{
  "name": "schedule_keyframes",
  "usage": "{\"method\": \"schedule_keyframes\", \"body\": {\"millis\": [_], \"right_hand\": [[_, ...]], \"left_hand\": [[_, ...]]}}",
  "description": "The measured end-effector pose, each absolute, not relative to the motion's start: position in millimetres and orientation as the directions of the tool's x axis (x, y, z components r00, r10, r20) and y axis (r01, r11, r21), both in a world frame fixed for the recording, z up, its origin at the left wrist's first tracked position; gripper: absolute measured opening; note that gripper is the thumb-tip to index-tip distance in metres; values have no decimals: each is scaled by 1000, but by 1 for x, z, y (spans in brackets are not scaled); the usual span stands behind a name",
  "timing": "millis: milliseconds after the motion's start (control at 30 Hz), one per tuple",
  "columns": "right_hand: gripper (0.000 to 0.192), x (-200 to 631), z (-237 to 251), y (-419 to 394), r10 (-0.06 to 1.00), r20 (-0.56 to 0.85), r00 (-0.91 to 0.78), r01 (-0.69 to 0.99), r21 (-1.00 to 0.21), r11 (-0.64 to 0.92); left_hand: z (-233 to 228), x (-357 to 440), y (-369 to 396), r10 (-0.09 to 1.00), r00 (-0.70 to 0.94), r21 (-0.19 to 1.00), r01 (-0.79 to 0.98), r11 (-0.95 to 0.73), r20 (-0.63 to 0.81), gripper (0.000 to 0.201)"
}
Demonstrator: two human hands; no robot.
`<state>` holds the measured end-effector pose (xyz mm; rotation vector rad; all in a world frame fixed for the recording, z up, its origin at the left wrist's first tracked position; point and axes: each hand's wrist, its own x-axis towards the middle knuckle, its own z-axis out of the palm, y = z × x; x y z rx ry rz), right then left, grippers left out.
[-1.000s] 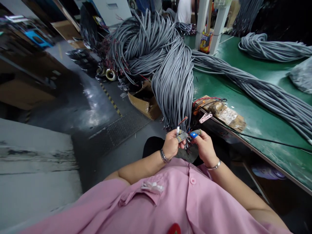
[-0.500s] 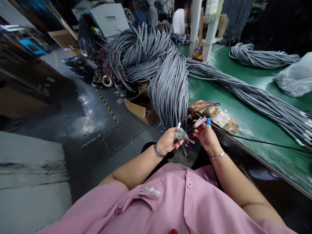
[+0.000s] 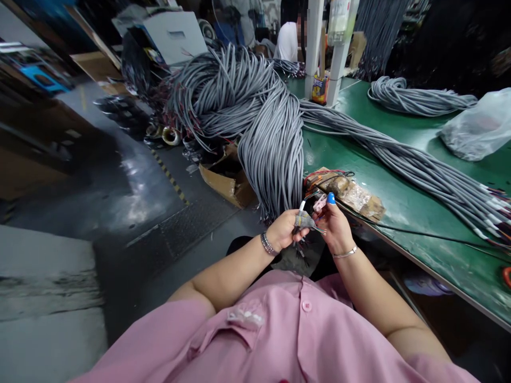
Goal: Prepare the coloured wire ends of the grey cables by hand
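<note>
Currently left hand point(image 3: 282, 233) pinches a grey cable end point(image 3: 302, 219) between thumb and taped fingertips, coloured wires fanning out rightward. Right hand point(image 3: 334, 226), blue-capped fingertip up, grips those wires just beside it, below the hanging grey cable bundle point(image 3: 275, 154) at the green table point(image 3: 419, 202) edge.

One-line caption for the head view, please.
Left hand pinches a grey cable end while the right hand works its wires beside the green bench.
</note>
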<state>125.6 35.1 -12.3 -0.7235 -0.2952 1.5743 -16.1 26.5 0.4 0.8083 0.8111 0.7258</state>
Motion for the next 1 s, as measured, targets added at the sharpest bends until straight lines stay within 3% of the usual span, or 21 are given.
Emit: {"method": "schedule_keyframes", "body": {"millis": [600, 733, 900, 1000], "right_hand": [[25, 124, -14, 36, 976, -215, 33, -786, -609, -107], [28, 126, -15, 34, 964, -267, 2, -791, -590, -162], [47, 131, -12, 30, 948, -300, -107, -758, -592, -273], [45, 133, -9, 29, 949, -281, -143, -744, -602, -290]], "left_hand": [[0, -13, 26, 816, 458, 822, -265, 504, -353, 21], [0, -13, 27, 821, 451, 826, -265, 497, -350, 22], [3, -18, 20, 826, 452, 830, -273, 487, -336, 21], [3, -19, 10, 843, 423, 846, -262, 465, -333, 21]]}}
